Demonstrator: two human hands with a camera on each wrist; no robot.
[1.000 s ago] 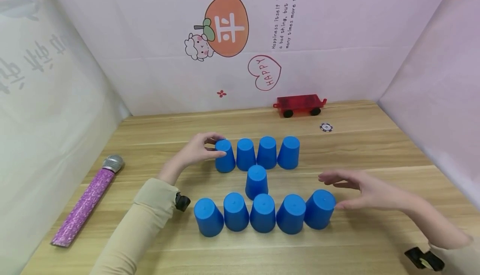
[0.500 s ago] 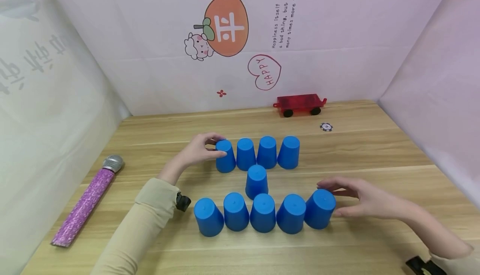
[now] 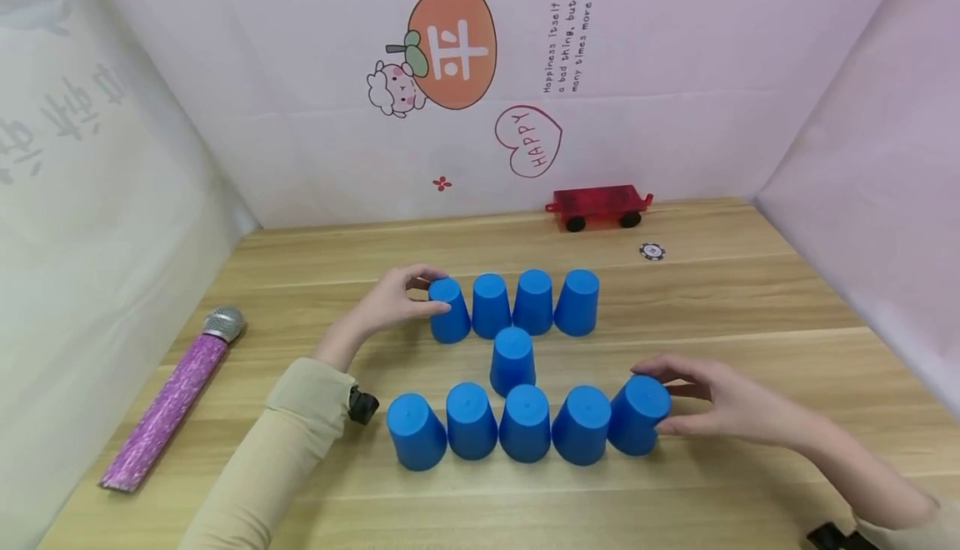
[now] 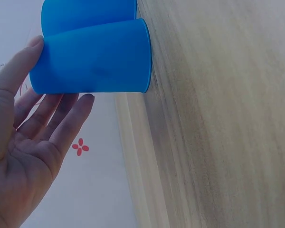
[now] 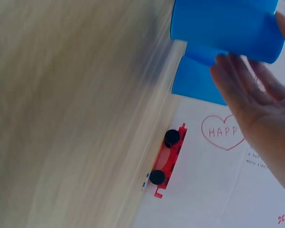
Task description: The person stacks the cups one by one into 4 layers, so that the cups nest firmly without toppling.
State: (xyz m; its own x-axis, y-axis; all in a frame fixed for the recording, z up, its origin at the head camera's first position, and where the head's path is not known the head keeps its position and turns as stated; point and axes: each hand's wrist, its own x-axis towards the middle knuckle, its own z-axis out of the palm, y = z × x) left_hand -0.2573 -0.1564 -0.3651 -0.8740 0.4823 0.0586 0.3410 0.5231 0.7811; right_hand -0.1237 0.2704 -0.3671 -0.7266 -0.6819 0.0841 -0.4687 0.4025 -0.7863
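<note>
Blue plastic cups stand upside down on the wooden table in two rows, with one single cup (image 3: 513,364) between the rows. My left hand (image 3: 392,297) grips the leftmost cup (image 3: 450,323) of the back row, thumb on the near side and fingers round the far side. Seen from the left wrist, its thumb (image 4: 20,61) lies at the closed end of that cup. At the right end of the front row, my right hand (image 3: 727,400) holds the last cup (image 3: 637,421) between thumb and fingers. Its fingers are partly hidden behind the cup.
A red toy wagon (image 3: 600,204) stands against the back wall sheet, with a poker chip (image 3: 652,252) in front of it. On the left lies a purple glittery microphone (image 3: 168,408). White printed sheets wall in the table (image 3: 480,517) on three sides.
My right hand has come in from the right of the front row's last cup and its fingers have gone round it. My left hand has stayed at its cup.
</note>
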